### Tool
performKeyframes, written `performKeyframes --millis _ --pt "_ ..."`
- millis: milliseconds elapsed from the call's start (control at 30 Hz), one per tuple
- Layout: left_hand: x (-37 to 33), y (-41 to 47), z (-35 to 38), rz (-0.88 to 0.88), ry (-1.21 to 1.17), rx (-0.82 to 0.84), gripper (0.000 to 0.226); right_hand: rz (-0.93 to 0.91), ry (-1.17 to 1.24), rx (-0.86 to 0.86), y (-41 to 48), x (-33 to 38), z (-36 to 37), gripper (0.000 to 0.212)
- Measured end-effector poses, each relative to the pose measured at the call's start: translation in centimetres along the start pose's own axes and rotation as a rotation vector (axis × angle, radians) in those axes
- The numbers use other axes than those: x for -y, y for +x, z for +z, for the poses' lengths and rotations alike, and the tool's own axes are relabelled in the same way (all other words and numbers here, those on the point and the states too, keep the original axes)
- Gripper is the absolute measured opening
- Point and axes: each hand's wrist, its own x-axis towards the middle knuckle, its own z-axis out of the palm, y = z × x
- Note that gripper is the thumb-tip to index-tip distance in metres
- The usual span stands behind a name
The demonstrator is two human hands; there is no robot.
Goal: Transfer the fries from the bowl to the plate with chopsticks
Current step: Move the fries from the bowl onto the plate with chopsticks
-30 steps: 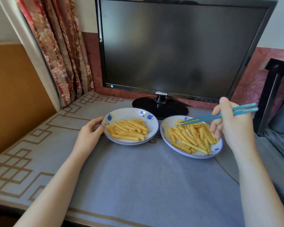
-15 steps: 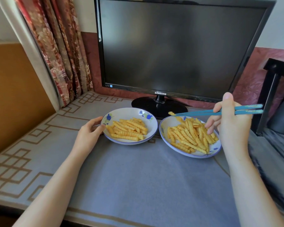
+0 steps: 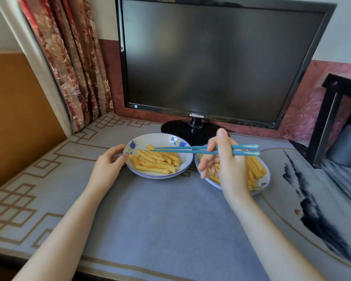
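Two white dishes with blue flowers stand side by side on the table. The left dish (image 3: 150,137) holds crinkle-cut fries (image 3: 156,165). My left hand (image 3: 107,169) grips its left rim, thumb on the edge. The right dish (image 3: 266,179) also holds fries (image 3: 255,167) and is half hidden behind my right hand (image 3: 229,167). That hand holds teal chopsticks (image 3: 190,150) level, pointing left. Their tips hang just over the fries in the left dish, slightly apart. Whether a fry sits between the tips I cannot tell.
A black monitor (image 3: 211,57) on a round stand (image 3: 180,130) rises right behind the dishes. A flowered curtain (image 3: 73,57) hangs at the back left. A black frame (image 3: 328,122) and a grey container (image 3: 346,145) stand at the right. A grey-blue mat (image 3: 170,220) covers the table.
My right hand lifted a fry out of the right dish and carried the chopsticks leftward, so their tips are now over the left dish. My left hand stayed on the left dish's rim.
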Motion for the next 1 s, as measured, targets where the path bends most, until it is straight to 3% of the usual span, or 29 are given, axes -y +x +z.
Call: performKeyframes --millis 400,767,1000 --pt "-0.2 -0.1 0.1 0.008 0.001 0.005 0.028 -0.023 -0.028 0.196 -0.7 -1.6 1.3 0.038" --pt "-0.1 -0.1 0.0 0.015 0.001 0.004 0.024 -0.141 -0.214 -0.207 2.9 1.1 -5.4 0.040" --pt "0.0 0.0 -0.1 0.008 0.012 0.007 0.026 -0.145 -0.317 -0.313 3.3 1.4 -7.2 0.040"
